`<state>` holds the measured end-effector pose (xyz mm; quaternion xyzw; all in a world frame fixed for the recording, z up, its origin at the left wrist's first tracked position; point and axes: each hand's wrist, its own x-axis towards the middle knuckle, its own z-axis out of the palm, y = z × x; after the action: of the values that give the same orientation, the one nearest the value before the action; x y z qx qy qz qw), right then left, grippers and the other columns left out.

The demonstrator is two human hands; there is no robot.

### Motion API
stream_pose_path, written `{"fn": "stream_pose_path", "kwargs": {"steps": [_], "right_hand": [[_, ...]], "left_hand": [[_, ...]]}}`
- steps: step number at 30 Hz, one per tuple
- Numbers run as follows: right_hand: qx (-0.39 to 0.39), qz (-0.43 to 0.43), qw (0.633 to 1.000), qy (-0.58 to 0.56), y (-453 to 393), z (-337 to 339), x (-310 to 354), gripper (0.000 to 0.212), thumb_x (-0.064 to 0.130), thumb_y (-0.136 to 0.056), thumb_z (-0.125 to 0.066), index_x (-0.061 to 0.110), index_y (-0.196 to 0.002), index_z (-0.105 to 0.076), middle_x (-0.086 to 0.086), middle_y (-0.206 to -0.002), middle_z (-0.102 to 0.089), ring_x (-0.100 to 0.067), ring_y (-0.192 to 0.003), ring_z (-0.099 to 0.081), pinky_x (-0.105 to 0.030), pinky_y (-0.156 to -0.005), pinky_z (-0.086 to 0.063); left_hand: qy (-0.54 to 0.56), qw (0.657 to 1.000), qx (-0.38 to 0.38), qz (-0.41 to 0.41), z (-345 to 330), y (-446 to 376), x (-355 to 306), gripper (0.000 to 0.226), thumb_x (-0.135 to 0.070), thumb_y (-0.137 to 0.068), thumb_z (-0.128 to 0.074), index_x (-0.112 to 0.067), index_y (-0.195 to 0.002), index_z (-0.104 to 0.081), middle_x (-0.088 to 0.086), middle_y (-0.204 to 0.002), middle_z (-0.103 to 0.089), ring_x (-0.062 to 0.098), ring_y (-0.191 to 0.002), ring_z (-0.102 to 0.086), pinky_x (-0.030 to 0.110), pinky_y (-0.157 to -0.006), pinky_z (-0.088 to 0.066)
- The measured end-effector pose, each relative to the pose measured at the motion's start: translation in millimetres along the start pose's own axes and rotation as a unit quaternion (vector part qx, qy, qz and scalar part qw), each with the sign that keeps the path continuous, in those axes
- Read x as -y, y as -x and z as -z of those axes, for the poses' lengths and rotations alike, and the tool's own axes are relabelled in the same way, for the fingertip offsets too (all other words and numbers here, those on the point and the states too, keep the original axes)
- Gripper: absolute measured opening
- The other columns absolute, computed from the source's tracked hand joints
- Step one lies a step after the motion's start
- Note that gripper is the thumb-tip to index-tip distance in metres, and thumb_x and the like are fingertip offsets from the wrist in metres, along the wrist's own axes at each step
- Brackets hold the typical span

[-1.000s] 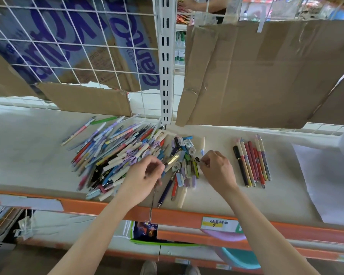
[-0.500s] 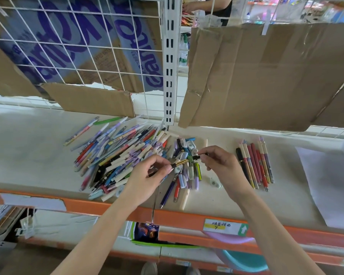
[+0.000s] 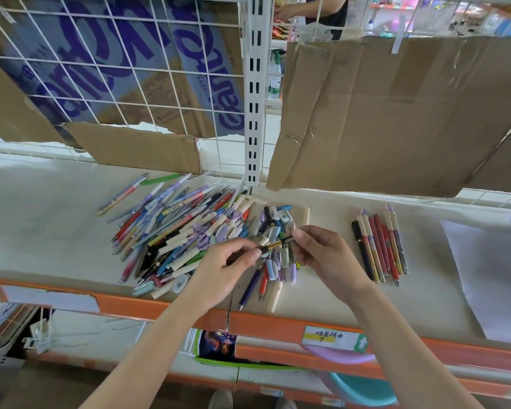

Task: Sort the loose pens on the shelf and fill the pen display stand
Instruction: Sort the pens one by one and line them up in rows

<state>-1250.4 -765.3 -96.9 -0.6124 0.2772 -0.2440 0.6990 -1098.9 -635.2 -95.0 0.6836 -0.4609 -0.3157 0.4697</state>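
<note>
A big heap of loose pens [image 3: 177, 231] in many colours lies on the white shelf [image 3: 42, 219], left of centre. Just above its right end my left hand [image 3: 227, 270] and my right hand [image 3: 322, 255] hold one black pen with a gold band [image 3: 276, 245] between them, each pinching one end. A neat row of sorted pens [image 3: 379, 246], mostly red and cream with one black, lies to the right. No pen display stand is in view.
Cardboard sheets [image 3: 396, 113] hang on the wire grid behind the shelf, beside a white slotted upright [image 3: 255, 93]. A white sheet of paper [image 3: 490, 276] lies at the far right. The orange shelf edge [image 3: 278, 321] carries a label. Another person stands beyond the grid.
Both hands have risen from the heap, lifting the black and gold pen off the pile; it is now held level between them.
</note>
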Motion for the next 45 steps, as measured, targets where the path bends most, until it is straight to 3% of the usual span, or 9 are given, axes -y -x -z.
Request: {"fn": "stream_pose_path", "kwargs": {"steps": [5,9,13,16,23,28,37,42,45], "right_hand": [[-0.017,0.008,1.0,-0.018,-1,-4,3,0.044,0.035,-0.074,-0.064,-0.007,-0.088,-0.062,0.0,-0.063,-0.054,-0.009,-0.06,-0.048,-0.023,-0.061,-0.041],[-0.014,-0.006,0.999,-0.039,-2,-10,0,0.019,0.021,-0.079,-0.064,0.002,-0.082,-0.062,-0.012,-0.072,-0.055,-0.019,-0.068,-0.048,-0.032,-0.069,-0.04],[-0.112,0.002,0.994,-0.01,-10,-4,-7,0.015,0.015,-0.088,-0.061,0.003,-0.081,-0.058,-0.005,-0.072,-0.069,-0.008,-0.06,-0.058,-0.019,-0.059,-0.049],[-0.151,-0.012,0.97,0.189,-16,11,-13,0.018,0.021,-0.088,-0.064,0.006,-0.081,-0.056,-0.003,-0.068,-0.068,-0.01,-0.054,-0.054,-0.021,-0.053,-0.047],[-0.107,0.021,0.809,0.578,-25,20,-24,0.024,0.037,-0.094,-0.051,0.014,-0.1,-0.059,-0.004,-0.083,-0.062,-0.024,-0.071,-0.06,-0.034,-0.061,-0.051],[-0.075,0.105,0.83,0.543,-58,-3,-11,0.019,0.021,-0.094,-0.052,0.015,-0.107,-0.064,-0.003,-0.097,-0.049,-0.02,-0.085,-0.052,-0.03,-0.067,-0.045],[-0.036,0.013,0.759,0.649,-105,-24,-9,0.029,0.033,-0.094,-0.047,0.014,-0.114,-0.056,-0.009,-0.122,-0.044,-0.023,-0.117,-0.039,-0.044,-0.088,-0.048],[-0.039,-0.041,0.738,0.672,-110,-31,-5,0.026,0.036,-0.09,-0.05,0.013,-0.09,-0.062,-0.01,-0.129,-0.042,-0.025,-0.122,-0.035,-0.042,-0.091,-0.044],[-0.063,-0.021,0.775,0.629,-104,-30,0,0.028,0.031,-0.086,-0.054,0.012,-0.066,-0.051,-0.009,-0.115,-0.051,-0.025,-0.114,-0.043,-0.04,-0.094,-0.043]], "left_hand": [[0.129,0.986,0.079,0.075,-5,-1,-1,0.02,-0.015,-0.097,-0.045,-0.001,-0.09,-0.058,-0.004,-0.061,-0.057,0.005,-0.041,-0.032,0.015,-0.04,-0.025],[0.119,0.987,0.084,0.072,-6,-1,0,0.006,-0.009,-0.093,-0.054,-0.009,-0.089,-0.059,-0.007,-0.061,-0.06,0.007,-0.047,-0.044,0.018,-0.044,-0.036],[0.068,0.994,0.033,0.084,-4,0,9,0.004,-0.01,-0.089,-0.06,-0.011,-0.087,-0.057,-0.009,-0.059,-0.06,0.007,-0.051,-0.051,0.018,-0.05,-0.043],[0.131,0.983,-0.015,0.128,5,-1,16,0.003,-0.01,-0.089,-0.059,-0.01,-0.088,-0.061,-0.003,-0.065,-0.064,0.007,-0.058,-0.059,0.017,-0.054,-0.048],[0.315,0.932,-0.067,0.168,12,-9,15,0.013,-0.001,-0.092,-0.05,0.0,-0.086,-0.061,0.006,-0.067,-0.059,0.011,-0.055,-0.058,0.02,-0.05,-0.05],[0.341,0.919,-0.059,0.187,11,-8,9,0.012,-0.002,-0.092,-0.051,0.0,-0.088,-0.062,0.007,-0.07,-0.061,0.012,-0.056,-0.059,0.02,-0.052,-0.051],[0.343,0.922,-0.061,0.169,13,-5,9,0.011,-0.003,-0.091,-0.052,0.0,-0.086,-0.062,0.006,-0.069,-0.061,0.012,-0.057,-0.06,0.02,-0.052,-0.05],[0.321,0.931,-0.05,0.169,15,-5,14,0.011,-0.004,-0.09,-0.055,-0.003,-0.082,-0.063,0.005,-0.066,-0.063,0.013,-0.058,-0.06,0.021,-0.053,-0.049],[0.279,0.944,-0.046,0.17,16,-4,14,0.011,-0.008,-0.091,-0.056,-0.006,-0.083,-0.064,0.004,-0.067,-0.063,0.012,-0.058,-0.059,0.021,-0.05,-0.047]]}}
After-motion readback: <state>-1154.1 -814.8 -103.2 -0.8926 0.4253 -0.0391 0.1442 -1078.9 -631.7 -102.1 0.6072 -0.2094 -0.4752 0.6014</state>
